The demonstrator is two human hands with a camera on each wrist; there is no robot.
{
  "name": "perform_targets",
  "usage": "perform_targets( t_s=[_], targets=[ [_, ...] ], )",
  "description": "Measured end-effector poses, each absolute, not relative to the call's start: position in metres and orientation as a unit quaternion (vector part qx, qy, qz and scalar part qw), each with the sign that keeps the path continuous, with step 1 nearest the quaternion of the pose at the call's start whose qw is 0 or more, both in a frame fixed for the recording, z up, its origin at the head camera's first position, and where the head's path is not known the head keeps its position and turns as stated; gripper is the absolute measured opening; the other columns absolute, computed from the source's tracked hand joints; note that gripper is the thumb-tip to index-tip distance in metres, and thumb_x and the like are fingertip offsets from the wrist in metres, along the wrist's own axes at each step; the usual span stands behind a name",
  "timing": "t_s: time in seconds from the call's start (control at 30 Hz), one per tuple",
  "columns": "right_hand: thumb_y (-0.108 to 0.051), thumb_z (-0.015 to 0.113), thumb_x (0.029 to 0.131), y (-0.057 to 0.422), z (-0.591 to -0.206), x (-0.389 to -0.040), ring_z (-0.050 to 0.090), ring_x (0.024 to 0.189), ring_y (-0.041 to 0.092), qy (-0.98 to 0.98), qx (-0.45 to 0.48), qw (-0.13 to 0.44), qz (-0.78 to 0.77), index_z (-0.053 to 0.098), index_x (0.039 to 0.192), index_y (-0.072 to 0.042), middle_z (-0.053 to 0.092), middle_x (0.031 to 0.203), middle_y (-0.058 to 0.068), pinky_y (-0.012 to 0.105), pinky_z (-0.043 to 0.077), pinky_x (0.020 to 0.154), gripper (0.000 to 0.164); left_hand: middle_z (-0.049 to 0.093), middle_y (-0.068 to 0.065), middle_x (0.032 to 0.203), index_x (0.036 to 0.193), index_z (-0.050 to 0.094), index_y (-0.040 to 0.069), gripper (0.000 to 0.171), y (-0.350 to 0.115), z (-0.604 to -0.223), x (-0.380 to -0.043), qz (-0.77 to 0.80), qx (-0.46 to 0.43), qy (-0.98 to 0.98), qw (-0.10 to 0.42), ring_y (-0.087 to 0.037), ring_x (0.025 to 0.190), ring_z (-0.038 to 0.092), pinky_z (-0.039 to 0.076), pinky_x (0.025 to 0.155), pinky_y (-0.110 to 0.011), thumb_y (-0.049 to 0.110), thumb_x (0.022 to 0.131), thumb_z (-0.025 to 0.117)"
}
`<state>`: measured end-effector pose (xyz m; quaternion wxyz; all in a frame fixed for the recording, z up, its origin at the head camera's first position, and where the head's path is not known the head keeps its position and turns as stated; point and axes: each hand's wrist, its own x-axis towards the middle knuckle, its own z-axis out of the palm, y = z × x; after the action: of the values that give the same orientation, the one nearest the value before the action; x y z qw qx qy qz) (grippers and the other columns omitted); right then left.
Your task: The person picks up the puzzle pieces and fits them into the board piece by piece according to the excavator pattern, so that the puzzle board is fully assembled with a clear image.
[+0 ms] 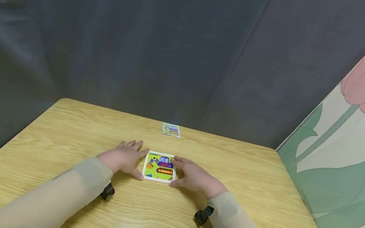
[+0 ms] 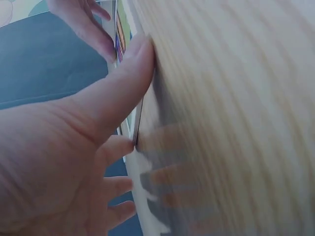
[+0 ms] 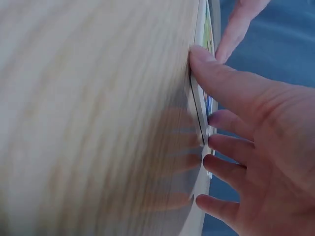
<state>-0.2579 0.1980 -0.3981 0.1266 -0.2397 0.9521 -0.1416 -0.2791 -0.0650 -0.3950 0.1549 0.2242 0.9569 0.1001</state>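
A small white-framed excavator picture board (image 1: 159, 167) lies flat on the wooden table between both hands. My left hand (image 1: 125, 158) is at its left side, index fingertip at the far corner and thumb at the near corner. The other left fingers spread out past the frame onto the table. On the opposite side, my right hand (image 1: 194, 175) touches the right edge, thumb at the near corner and fingertips along the far part. From low down, the right wrist view shows the right thumb (image 3: 226, 78) against the board's thin edge, its fingers extended and separated.
Toward the far table edge lies a small card (image 1: 171, 130) with a similar excavator picture. A dark curtain (image 1: 163, 50) hangs behind the wooden table (image 1: 62, 133). To the right stands a wall (image 1: 364, 153) painted with a tulip.
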Motion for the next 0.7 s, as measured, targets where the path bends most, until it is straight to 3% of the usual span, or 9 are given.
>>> perform_targets(
  t_s=[0.37,0.7],
  targets=[
    [-0.038,0.072,0.091,0.201,-0.403,-0.287,0.025,0.146,0.027,0.963,-0.199,0.108,-0.146,0.037,0.153,-0.009,0.027,0.16,0.006,0.041,0.024,0.116,0.077,0.013,-0.019,0.162,0.156,0.032,0.018,0.076,-0.057,-0.408,-0.296,0.13,0.223,0.959,0.116,-0.042,0.147,0.007,0.006,0.115,-0.061,0.049,0.094,0.062],
    [-0.033,0.069,0.094,0.201,-0.411,-0.296,0.029,0.144,0.028,0.969,-0.179,0.087,-0.148,0.039,0.152,-0.007,0.031,0.158,0.009,0.041,0.025,0.116,0.07,0.011,-0.018,0.163,0.157,0.031,0.018,0.069,-0.045,-0.406,-0.297,0.137,0.201,0.962,0.122,-0.04,0.148,0.005,0.004,0.116,-0.059,0.045,0.099,0.056]
  ],
)
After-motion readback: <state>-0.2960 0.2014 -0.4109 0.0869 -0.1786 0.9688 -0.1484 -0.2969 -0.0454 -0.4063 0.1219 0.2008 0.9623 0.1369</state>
